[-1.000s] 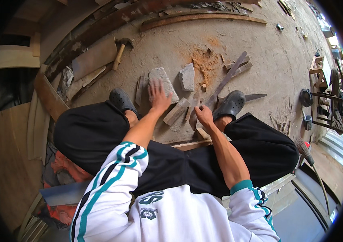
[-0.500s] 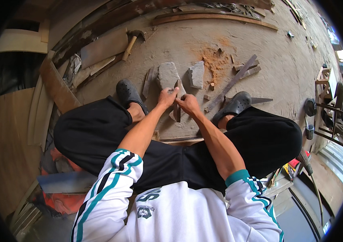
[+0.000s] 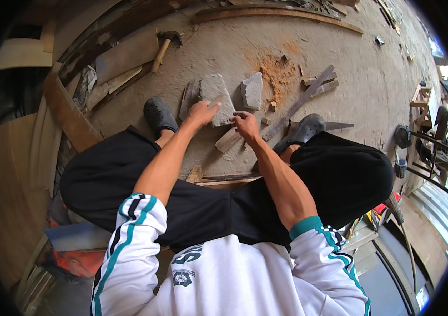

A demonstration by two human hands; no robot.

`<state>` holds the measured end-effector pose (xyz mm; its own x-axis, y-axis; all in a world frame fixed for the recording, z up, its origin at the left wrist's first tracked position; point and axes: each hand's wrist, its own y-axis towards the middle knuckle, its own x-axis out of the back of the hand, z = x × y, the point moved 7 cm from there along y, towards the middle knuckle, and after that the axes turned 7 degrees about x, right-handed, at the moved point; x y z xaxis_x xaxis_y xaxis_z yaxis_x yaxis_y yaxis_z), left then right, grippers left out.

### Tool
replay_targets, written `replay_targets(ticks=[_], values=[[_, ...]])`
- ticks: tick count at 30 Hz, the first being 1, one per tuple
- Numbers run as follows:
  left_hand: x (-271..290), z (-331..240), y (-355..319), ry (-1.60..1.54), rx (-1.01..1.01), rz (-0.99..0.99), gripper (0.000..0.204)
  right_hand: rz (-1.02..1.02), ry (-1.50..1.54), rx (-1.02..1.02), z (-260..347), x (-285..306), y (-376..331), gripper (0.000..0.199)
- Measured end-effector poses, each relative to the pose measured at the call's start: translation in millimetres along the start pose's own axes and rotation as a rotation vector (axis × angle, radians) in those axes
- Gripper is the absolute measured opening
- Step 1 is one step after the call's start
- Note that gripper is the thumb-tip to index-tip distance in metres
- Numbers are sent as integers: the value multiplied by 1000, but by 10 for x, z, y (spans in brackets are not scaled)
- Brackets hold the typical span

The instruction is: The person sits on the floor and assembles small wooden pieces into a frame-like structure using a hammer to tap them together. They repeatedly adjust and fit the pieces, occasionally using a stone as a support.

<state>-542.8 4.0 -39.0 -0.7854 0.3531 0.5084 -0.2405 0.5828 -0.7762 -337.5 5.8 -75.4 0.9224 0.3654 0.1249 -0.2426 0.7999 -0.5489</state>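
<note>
My left hand point(image 3: 203, 113) is open at the left edge of a flat grey stone block point(image 3: 215, 95), with finger and thumb reaching over it. Close to the block's lower right corner is my right hand point(image 3: 246, 125), open, its fingers loosely bent and nothing plainly seen in them. A short pale wood piece point(image 3: 228, 139) lies on the floor below the block, between my forearms. Right of the block is a second, rough grey stone point(image 3: 252, 90). A narrow board piece point(image 3: 187, 101) lies left of the block, beside my shoe.
A handsaw point(image 3: 308, 97) rests across wood offcuts point(image 3: 324, 87) near my right shoe point(image 3: 308, 130). Orange sawdust point(image 3: 276, 71) covers the floor beyond the stones. A hammer point(image 3: 163, 51) lies at upper left, by stacked boards point(image 3: 126, 55). A long plank point(image 3: 276, 11) spans the far side.
The dark wood piece that both hands gripped is no longer between them. My hands have moved apart, the left one leftward. The stone block now shows more fully.
</note>
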Motion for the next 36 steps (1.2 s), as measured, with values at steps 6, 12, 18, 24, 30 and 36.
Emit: replay_targets(ticks=[6, 12, 18, 24, 30, 36], values=[[189, -82, -59, 174, -72, 126, 57, -48, 161, -47, 330, 137, 5, 29], [85, -172, -28, 346, -167, 239, 44, 74, -107, 283, 577, 125, 299, 31], [359, -603, -352, 472, -132, 289, 49, 162, -37, 330, 879, 144, 246, 20], [548, -833, -538, 472, -272, 240, 55, 244, -217, 542, 1143, 127, 112, 21], [608, -872, -659, 491, -305, 309, 47, 316, -226, 520, 1326, 134, -20, 23], [653, -895, -761, 365, -373, 321, 45, 271, -206, 475, 1345, 209, -98, 27]])
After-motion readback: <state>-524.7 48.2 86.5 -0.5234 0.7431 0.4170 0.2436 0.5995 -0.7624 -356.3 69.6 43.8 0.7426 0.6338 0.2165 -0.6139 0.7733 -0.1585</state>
